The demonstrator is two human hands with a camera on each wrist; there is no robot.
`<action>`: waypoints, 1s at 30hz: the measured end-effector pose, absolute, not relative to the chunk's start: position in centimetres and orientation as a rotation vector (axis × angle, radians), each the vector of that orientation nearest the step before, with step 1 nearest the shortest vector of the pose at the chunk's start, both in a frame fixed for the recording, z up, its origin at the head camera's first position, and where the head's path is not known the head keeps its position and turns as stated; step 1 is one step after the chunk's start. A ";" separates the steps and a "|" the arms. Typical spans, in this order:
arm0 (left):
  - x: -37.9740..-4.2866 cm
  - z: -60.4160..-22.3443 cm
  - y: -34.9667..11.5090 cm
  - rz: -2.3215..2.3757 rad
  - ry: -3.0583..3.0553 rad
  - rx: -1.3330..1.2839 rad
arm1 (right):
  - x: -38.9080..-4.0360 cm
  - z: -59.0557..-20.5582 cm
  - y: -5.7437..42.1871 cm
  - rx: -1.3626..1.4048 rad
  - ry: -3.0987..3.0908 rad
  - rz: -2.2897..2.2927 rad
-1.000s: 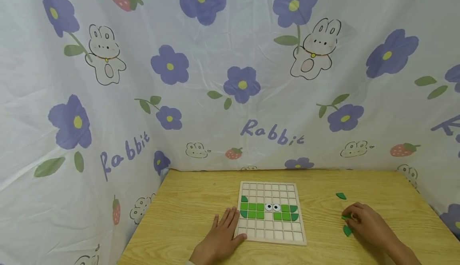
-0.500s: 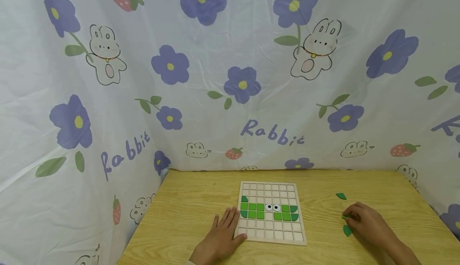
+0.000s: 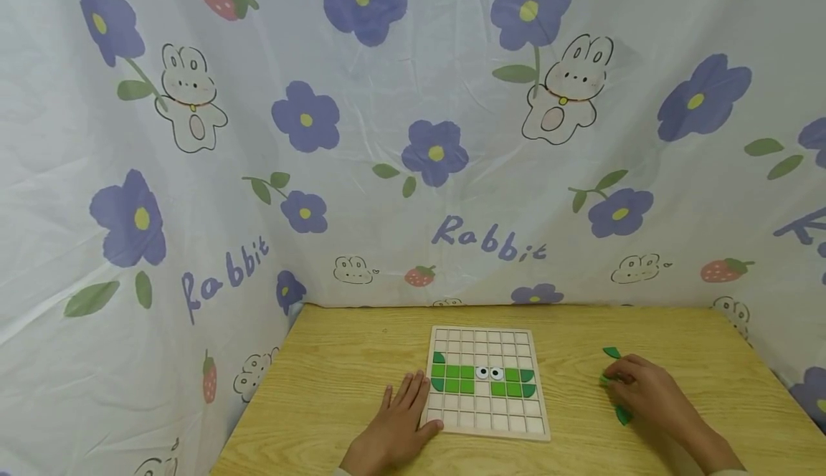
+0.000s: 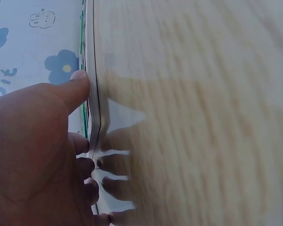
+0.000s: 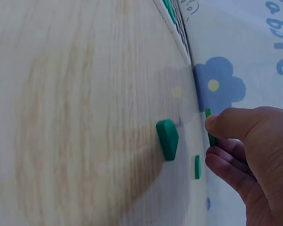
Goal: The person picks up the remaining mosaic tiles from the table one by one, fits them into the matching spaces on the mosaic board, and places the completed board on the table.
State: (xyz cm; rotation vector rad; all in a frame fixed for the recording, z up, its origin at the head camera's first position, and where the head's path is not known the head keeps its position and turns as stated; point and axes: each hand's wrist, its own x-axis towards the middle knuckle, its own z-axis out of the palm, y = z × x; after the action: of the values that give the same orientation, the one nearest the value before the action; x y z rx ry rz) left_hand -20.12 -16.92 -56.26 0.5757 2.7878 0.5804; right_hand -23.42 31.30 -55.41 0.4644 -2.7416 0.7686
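A wooden grid board [image 3: 490, 422] lies mid-table, with light green squares, dark green quarter-round pieces and two eye tiles set in its middle rows. My left hand [image 3: 396, 426] rests at the board's left edge, fingers straight and thumb on the near left corner. Right of the board, my right hand [image 3: 648, 397] pinches a green tile [image 5: 211, 128] between thumb and fingers, above the table. Two dark green quarter-round pieces lie near it: one far piece [image 3: 610, 352] beyond the fingers, and one near piece [image 3: 622, 415] partly hidden under the hand.
The yellow wood-grain table [image 3: 335, 361] carries the board and loose pieces. A white curtain [image 3: 387, 246] printed with flowers and rabbits hangs behind the table and along its sides.
My right hand has lifted the green tile from between the two loose pieces and moved slightly left and away from me. The left hand and the board have stayed put.
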 end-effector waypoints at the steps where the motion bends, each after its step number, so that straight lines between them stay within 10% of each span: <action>1: -20.1 -56.3 -16.9 0.584 2.788 0.576 | -23.5 -55.3 31.1 0.474 -2.735 0.770; 30: -19.9 -55.6 -16.6 0.476 2.831 0.534 | -25.7 -53.1 23.3 0.803 -2.418 0.757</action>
State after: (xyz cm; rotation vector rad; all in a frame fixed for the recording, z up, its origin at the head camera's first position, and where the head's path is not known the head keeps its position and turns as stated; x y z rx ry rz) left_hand -19.95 -16.58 -55.61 0.5344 2.8313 0.4760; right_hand -25.75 23.28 -53.09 0.8033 -2.4183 0.7573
